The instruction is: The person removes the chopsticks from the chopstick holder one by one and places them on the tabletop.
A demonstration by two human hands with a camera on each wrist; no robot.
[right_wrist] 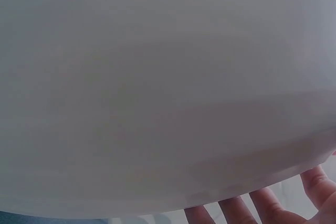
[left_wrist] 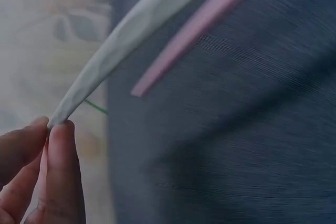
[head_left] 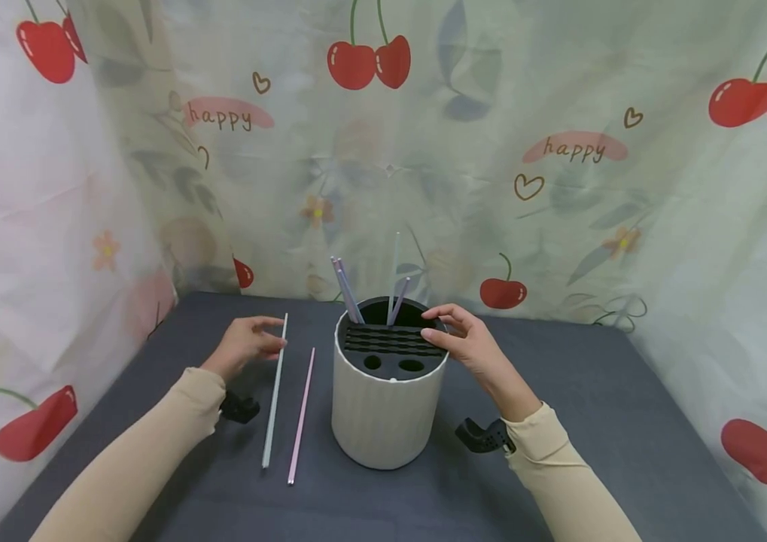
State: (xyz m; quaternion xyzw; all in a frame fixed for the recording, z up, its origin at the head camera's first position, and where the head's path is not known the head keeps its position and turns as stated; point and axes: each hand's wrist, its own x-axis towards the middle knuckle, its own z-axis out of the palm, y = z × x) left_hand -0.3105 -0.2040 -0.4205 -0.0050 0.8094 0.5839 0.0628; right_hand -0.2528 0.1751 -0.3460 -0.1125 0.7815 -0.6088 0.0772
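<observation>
My left hand [head_left: 251, 346] pinches a pale, whitish chopstick [head_left: 275, 406] near its far end, between thumb and fingertips. The left wrist view shows the faceted shaft of this chopstick [left_wrist: 121, 40] rising from the fingertips. A pink chopstick [head_left: 302, 418] lies on the table beside it, to the right. My right hand [head_left: 467, 339] rests on the right rim of a cream, round utensil holder [head_left: 386, 421], its fingers reaching over the edge. In the right wrist view the holder's wall [right_wrist: 157, 103] fills most of the picture and hides the fingertips.
The holder has a black slotted insert [head_left: 393, 342] with two round holes in front. Purple chopsticks [head_left: 348, 293] and a pale one [head_left: 394, 278] stand in its rear compartment. A dark cloth [head_left: 559, 452] covers the table; a cherry-printed curtain [head_left: 390, 165] hangs behind.
</observation>
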